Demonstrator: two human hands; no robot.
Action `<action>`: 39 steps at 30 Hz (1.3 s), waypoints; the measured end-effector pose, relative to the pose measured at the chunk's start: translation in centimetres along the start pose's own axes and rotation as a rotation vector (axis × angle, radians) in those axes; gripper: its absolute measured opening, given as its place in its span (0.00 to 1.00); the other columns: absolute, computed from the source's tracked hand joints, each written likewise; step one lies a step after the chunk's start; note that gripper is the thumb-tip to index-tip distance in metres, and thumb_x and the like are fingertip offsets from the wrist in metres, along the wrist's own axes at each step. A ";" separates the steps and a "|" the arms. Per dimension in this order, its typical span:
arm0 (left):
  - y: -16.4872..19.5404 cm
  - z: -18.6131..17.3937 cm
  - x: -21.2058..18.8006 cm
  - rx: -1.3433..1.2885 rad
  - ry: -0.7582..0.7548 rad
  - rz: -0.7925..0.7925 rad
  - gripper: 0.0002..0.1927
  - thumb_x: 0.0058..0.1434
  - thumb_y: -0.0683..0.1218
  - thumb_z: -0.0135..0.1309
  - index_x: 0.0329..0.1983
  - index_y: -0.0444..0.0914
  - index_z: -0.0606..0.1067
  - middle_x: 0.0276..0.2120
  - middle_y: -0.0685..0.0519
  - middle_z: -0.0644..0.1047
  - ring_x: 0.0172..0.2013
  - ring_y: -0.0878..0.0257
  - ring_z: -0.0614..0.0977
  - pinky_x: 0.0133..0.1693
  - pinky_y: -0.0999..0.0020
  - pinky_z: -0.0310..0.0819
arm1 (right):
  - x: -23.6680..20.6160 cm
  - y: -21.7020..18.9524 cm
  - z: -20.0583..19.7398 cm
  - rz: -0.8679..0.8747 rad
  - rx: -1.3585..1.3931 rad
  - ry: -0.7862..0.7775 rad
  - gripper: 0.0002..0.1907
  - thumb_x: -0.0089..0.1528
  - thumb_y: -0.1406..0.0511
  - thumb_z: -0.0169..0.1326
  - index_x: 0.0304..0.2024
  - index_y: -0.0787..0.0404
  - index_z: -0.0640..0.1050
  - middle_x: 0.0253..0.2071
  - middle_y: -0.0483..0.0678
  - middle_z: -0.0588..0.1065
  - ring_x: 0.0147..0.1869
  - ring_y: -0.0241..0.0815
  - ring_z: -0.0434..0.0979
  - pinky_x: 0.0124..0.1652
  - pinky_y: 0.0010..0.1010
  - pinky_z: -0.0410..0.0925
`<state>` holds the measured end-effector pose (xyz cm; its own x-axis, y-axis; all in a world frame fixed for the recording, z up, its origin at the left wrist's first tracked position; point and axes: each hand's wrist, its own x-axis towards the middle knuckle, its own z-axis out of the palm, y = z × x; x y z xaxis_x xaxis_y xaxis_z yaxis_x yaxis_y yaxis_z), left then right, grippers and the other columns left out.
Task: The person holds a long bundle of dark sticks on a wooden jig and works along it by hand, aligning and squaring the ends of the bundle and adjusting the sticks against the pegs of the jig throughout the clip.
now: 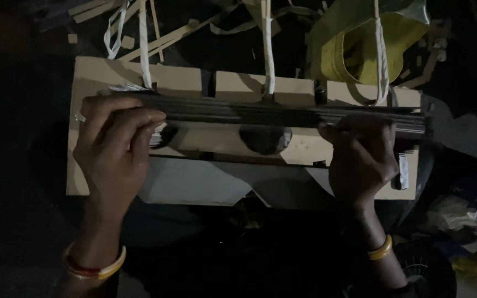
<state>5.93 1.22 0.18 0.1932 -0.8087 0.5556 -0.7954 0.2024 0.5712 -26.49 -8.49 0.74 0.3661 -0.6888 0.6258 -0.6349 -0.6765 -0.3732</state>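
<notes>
While lying crosswise over a notched cardboard frame [194, 83], long stack of dark flat sheets [271, 113], edges layered, gripped at both ends: left hand [114, 149] and right hand [362, 160] curled tight around it. At 12 o'clock, white straps [269, 49]; at 1 o'clock, yellow bag [360, 44]. Dim, cluttered floor.
</notes>
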 end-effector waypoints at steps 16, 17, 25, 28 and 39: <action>-0.4 2.4 -1.0 0.018 0.106 0.083 0.04 0.69 0.35 0.62 0.40 0.38 0.81 0.40 0.54 0.73 0.42 0.61 0.73 0.42 0.64 0.70 | -0.9 2.2 0.2 0.065 0.058 -0.018 0.08 0.68 0.73 0.69 0.36 0.67 0.81 0.43 0.47 0.76 0.50 0.38 0.77 0.46 0.27 0.71; -0.5 2.5 -1.1 0.043 0.098 0.070 0.05 0.70 0.35 0.62 0.40 0.38 0.82 0.38 0.55 0.73 0.42 0.61 0.72 0.42 0.64 0.69 | -0.9 2.3 0.2 0.061 0.062 -0.021 0.08 0.68 0.74 0.69 0.36 0.67 0.81 0.43 0.47 0.76 0.49 0.38 0.77 0.46 0.27 0.70; -1.5 2.6 -2.0 0.120 0.072 0.151 0.02 0.72 0.39 0.65 0.45 0.40 0.84 0.40 0.56 0.74 0.43 0.61 0.72 0.44 0.64 0.67 | -1.5 2.7 0.4 0.091 0.046 -0.022 0.07 0.68 0.73 0.69 0.37 0.65 0.82 0.41 0.45 0.76 0.50 0.38 0.76 0.48 0.28 0.70; -1.9 2.9 -2.1 0.177 0.093 0.190 0.03 0.71 0.40 0.65 0.46 0.41 0.85 0.40 0.55 0.76 0.44 0.61 0.73 0.46 0.62 0.68 | -1.6 2.8 0.6 0.054 0.020 -0.001 0.08 0.67 0.72 0.70 0.35 0.63 0.82 0.40 0.45 0.76 0.51 0.39 0.74 0.50 0.30 0.69; -2.1 3.2 -2.4 0.360 0.116 0.367 0.01 0.69 0.41 0.67 0.42 0.40 0.86 0.36 0.57 0.78 0.45 0.60 0.76 0.56 0.49 0.68 | -2.2 3.3 0.6 -0.084 -0.082 -0.003 0.06 0.67 0.75 0.68 0.39 0.61 0.84 0.44 0.47 0.75 0.55 0.45 0.74 0.50 0.34 0.68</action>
<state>5.28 0.92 -4.26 -0.0895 -0.6494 0.7552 -0.9658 0.2417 0.0934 -29.02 -9.33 -2.29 0.4222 -0.6311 0.6507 -0.6552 -0.7086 -0.2620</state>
